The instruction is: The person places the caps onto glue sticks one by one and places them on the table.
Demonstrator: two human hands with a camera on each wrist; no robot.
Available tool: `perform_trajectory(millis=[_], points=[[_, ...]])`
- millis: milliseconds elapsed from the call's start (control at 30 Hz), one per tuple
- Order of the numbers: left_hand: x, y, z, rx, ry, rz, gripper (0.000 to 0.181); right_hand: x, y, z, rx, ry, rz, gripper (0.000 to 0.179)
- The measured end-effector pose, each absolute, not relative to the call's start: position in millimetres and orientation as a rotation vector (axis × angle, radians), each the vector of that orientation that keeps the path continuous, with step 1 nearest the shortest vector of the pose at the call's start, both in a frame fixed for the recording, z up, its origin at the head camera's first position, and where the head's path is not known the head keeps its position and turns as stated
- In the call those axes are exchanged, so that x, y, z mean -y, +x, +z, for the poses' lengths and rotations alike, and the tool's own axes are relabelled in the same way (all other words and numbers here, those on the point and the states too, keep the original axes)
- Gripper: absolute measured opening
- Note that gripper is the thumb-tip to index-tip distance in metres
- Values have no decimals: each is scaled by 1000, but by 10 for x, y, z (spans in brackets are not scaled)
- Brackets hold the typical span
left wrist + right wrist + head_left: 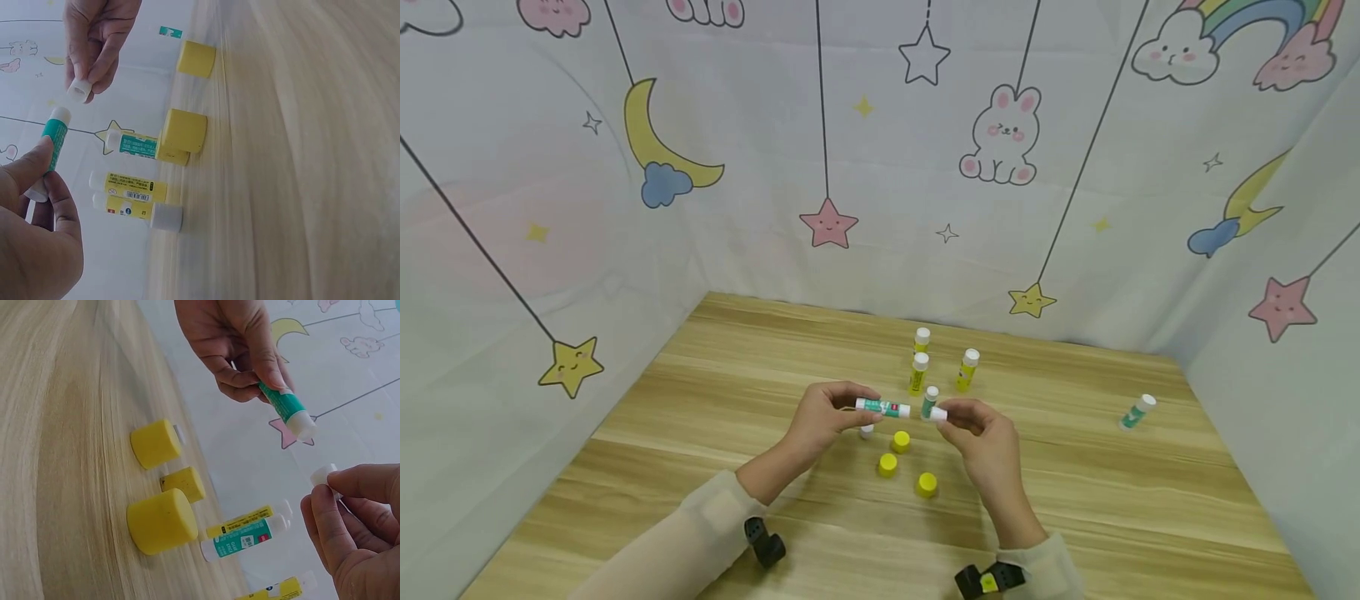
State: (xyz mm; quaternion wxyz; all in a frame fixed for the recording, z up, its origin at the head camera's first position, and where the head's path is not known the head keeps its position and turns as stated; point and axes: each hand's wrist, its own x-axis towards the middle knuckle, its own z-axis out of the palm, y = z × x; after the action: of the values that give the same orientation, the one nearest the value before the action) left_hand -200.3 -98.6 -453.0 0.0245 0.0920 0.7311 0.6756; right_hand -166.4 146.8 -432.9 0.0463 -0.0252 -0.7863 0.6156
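My left hand (817,422) grips a green and white glue stick (883,408), held tilted above the table with its bare white end towards the right. Thumb and fingers of my right hand (992,440) pinch a small white cap (322,475), whose hollow opening shows in the left wrist view. A short gap separates the cap from the glue stick's end. Beneath the hands, three yellow caps (927,485) and a white cap (867,432) sit on the table. Just behind the pinched cap another green glue stick (930,400) stands upright.
Three yellow glue sticks (918,374) stand farther back on the wooden table (1075,492). A green glue stick (1138,412) stands alone at the right. White cloth (760,250) with cartoon prints encloses the back and sides.
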Motion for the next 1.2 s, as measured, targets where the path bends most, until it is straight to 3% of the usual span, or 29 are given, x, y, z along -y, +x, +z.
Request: perform_trajectory(millis=[1200], points=[[924, -1964, -4498, -2255, 302, 2093, 25, -1340, -1609, -4351, 2400, 2, 1879, 23]])
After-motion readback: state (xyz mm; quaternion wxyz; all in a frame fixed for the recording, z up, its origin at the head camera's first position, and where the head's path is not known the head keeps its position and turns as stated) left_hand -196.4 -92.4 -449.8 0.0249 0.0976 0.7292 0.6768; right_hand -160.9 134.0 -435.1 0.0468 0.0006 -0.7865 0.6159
